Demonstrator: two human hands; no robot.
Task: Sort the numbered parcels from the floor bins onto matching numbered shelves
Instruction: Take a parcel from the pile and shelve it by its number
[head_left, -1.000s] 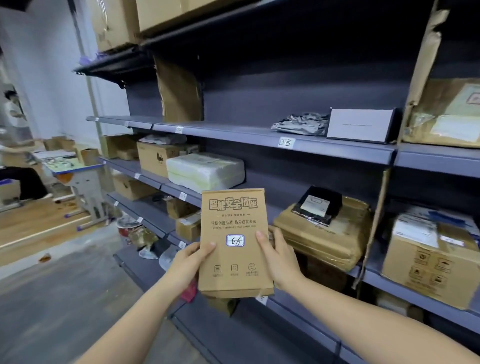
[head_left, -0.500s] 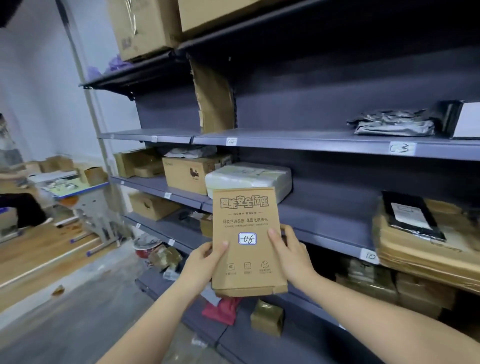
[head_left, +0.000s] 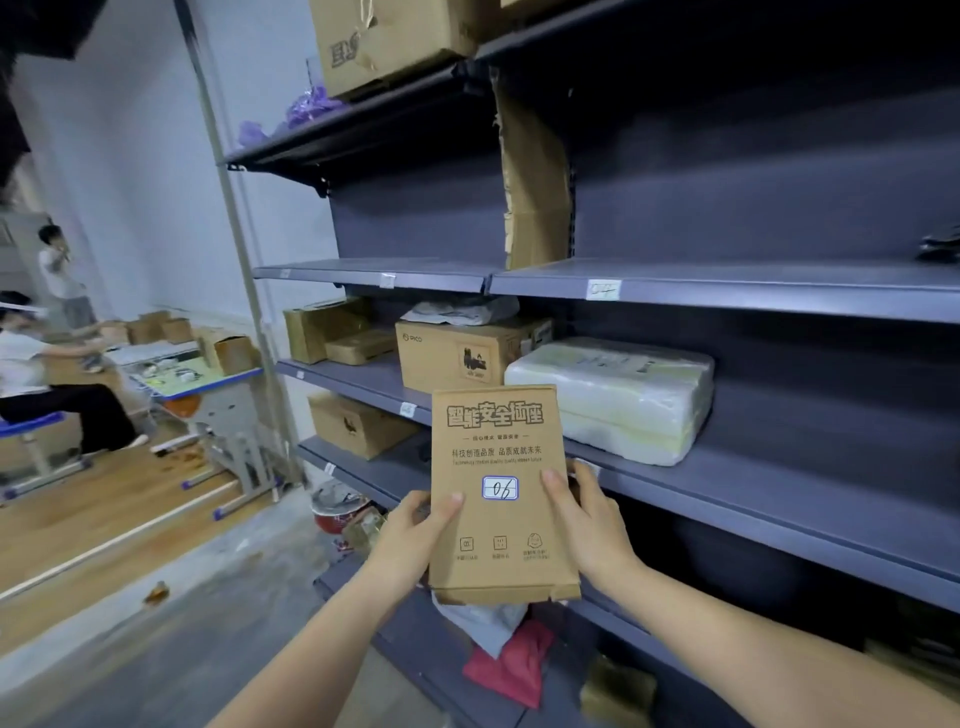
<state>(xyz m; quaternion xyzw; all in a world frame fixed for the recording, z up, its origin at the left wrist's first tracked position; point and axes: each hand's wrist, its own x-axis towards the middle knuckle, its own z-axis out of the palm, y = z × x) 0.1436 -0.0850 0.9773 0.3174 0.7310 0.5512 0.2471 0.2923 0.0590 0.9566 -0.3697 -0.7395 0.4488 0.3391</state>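
Note:
A flat brown cardboard parcel (head_left: 496, 457) with printed characters and a handwritten "06" sticker stands upright in front of the grey shelving. My left hand (head_left: 413, 540) grips its lower left edge, thumb on the front. My right hand (head_left: 584, 514) grips its right edge, thumb beside the sticker. Behind the parcel runs a shelf (head_left: 753, 499) carrying a white wrapped bundle (head_left: 618, 397). On the shelf above, a small label (head_left: 602, 289) reads "04".
Brown boxes (head_left: 457, 353) sit on the left shelves, and a large carton (head_left: 384, 41) on the top one. A red pouch (head_left: 511, 665) and small packets lie on the bottom shelf. At the left are desks (head_left: 208, 384) and two people.
My view has swung left along the shelving: the "03" label and the right-hand boxes have left the frame. Both hands still hold the parcel the same way.

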